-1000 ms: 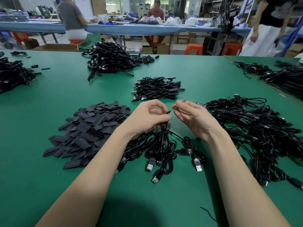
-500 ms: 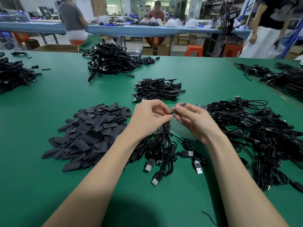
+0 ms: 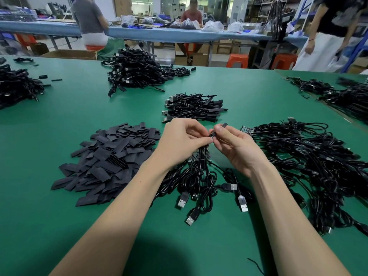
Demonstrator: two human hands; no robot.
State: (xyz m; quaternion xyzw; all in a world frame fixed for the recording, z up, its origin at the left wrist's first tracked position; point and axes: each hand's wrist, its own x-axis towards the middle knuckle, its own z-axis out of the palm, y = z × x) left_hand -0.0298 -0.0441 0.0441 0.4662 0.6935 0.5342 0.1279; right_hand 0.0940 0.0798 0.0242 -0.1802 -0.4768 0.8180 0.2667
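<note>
My left hand [image 3: 184, 141] grips a bunch of black USB cables [image 3: 199, 176] near their upper ends, above the green table [image 3: 59, 226]. The cables hang down and their USB plugs lie on the table between my forearms. My right hand [image 3: 233, 144] pinches a short black sleeve [image 3: 224, 125] between thumb and fingers, its tip showing above the fingers. The sleeve meets a cable end right where the two hands touch. Small circuit boards under the hands are mostly hidden.
A heap of flat black sleeves [image 3: 111, 158] lies to the left. A small cable pile [image 3: 194, 107] sits just beyond my hands, a large tangle [image 3: 318, 168] to the right, more piles [image 3: 135, 70] farther back. People work at a blue table [image 3: 159, 34] behind.
Both hands stayed together in nearly the same place. The black sleeve in my right hand has shifted slightly, its tip now standing a bit higher above the fingers.
</note>
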